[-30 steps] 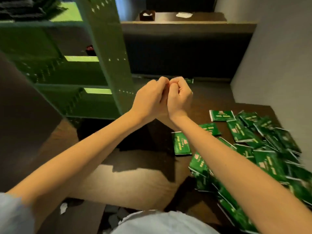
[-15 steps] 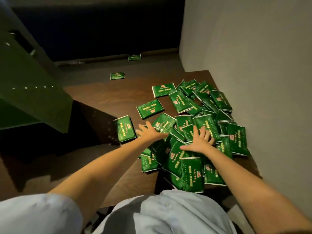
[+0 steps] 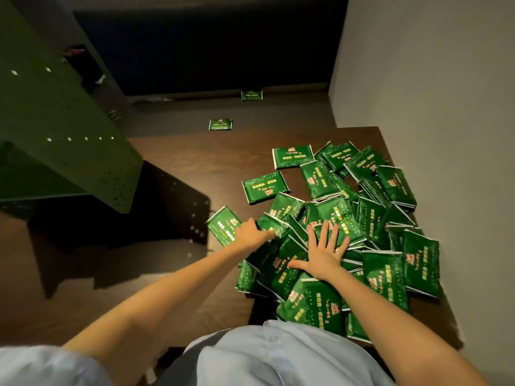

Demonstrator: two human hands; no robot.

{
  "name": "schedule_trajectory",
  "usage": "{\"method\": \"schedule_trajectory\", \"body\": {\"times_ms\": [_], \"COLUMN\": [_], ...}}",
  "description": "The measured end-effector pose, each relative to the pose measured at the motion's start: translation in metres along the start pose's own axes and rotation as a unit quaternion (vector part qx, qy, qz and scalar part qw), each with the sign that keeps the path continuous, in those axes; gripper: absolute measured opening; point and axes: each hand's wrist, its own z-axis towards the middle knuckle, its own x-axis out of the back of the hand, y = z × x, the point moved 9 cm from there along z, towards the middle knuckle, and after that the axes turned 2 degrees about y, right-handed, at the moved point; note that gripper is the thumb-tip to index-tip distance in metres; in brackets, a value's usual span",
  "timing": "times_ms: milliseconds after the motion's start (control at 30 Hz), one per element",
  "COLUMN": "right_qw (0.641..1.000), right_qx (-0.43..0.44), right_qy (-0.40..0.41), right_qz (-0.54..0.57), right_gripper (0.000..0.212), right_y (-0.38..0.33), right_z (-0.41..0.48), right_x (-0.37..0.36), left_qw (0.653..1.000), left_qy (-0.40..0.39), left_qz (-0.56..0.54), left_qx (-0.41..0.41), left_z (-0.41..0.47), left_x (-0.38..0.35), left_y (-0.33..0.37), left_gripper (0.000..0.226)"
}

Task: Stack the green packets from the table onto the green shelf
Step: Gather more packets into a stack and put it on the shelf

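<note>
Packets (image 3: 420, 266), glossy green rectangles, under splayed right hand (image 3: 323, 254), grip released; left hand (image 3: 250, 234), grip unclear, perhaps curled.

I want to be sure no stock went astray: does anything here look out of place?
Yes. Two green packets lie off the table, on the grey floor beyond its far edge: the nearer packet close to that edge, the farther packet well behind it. The rest form a jumbled, overlapping pile on the table.

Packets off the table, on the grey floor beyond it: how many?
2. The near packet lies just past the table edge; the far packet farther back. A green shape beside the shelf may be a third; unclear.
</note>
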Motion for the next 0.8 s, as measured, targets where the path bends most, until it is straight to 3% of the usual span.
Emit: {"method": "schedule_trajectory", "body": {"times_ms": [200,367,467,567,667,733,800], "right_qw": [1.000,1.000,1.000,0.999,0.999,0.999,0.998], "right_qx": [-0.005,0.005,0.014,0.012,0.013,0.015,0.014], "right_qy": [0.020,0.019,0.023,0.029,0.037,0.043,0.047], "right_qz": [-0.013,-0.004,0.009,0.017,0.018,0.021,0.028], "right_gripper": [0.119,0.116,0.112,0.111,0.108,0.100,0.096], "right_y": [-0.004,-0.003,-0.002,-0.001,-0.003,-0.005,-0.005], "right_z": [0.004,0.003,0.004,0.004,0.002,0.002,0.001], "right_x": [0.002,0.003,0.004,0.004,0.005,0.005,0.005], "left_qw": [0.989,0.992,0.989,0.980,0.966,0.958,0.963], "left_qy": [-0.032,-0.034,0.028,0.083,-0.005,-0.089,-0.121], "left_qz": [0.110,0.030,0.009,-0.098,-0.201,-0.213,-0.190], "left_qx": [-0.091,-0.120,-0.145,-0.152,-0.162,-0.168,-0.148], "left_z": [-0.008,-0.019,-0.028,-0.041,-0.050,-0.057,-0.056], "left_x": [0.006,0.022,0.066,0.121,0.126,0.097,0.058], "left_y": [0.016,0.028,0.037,0.044,0.053,0.059,0.056], "left_gripper": [0.061,0.035,0.041,0.040,0.034,0.024,0.025]}}
